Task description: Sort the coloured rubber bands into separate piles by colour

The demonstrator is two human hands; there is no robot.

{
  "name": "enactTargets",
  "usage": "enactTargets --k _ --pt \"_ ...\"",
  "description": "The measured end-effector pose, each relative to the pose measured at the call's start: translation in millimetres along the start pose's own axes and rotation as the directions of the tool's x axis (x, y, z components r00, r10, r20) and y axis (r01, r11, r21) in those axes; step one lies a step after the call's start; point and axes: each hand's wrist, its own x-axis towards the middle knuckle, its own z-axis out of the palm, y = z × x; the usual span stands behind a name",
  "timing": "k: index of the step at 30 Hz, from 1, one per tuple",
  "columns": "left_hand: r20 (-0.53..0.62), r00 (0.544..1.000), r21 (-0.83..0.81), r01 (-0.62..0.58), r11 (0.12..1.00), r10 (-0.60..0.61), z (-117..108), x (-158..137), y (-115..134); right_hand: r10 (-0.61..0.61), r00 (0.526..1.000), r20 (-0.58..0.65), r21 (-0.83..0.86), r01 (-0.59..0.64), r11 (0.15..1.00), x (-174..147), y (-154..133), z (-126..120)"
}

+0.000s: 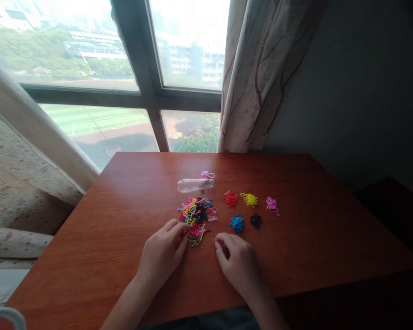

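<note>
2 hands (199, 259) beside mixed bands (197, 214)

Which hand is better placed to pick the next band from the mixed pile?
Left, probably. The left hand already has its fingers at the near edge of the mixed pile. The right hand rests curled on the table, beside the pile, not touching it.

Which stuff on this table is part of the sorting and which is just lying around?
In use: mixed band pile; sorted red, yellow, pink, blue, black piles; left hand; right hand.
Lying about: clear bottle, curtain.
</note>
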Motion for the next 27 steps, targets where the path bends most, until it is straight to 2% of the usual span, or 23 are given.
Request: enactTargets --k 7,17,20,23,27 --pt "0.093 0.994 0.109 -0.058 0.992 0.048 -2 5 3 0.003 1.0 0.002 -0.005 -0.003 1.0 0 -1 0" --pt "0.078 0.993 0.136 -0.104 0.985 0.094 -5 8 7 -0.015 1.0 -0.015 -0.019 0.015 1.0 0 -1 0" --pt "0.045 0.995 0.073 -0.087 0.994 0.084 -8 9 8 -0.009 1.0 -0.011 -0.018 0.009 1.0 1 -2 -1" --pt "0.017 0.998 -0.057 -0.053 0.997 0.055 -11 14 10 -0.004 1.0 -0.004 -0.018 0.004 1.0 1 -2 -1" --pt "0.001 0.998 -0.207 -0.069 0.976 0.07 -13 33 19 0.007 1.0 0.015 -0.008 -0.007 1.0 1 -2 -1"
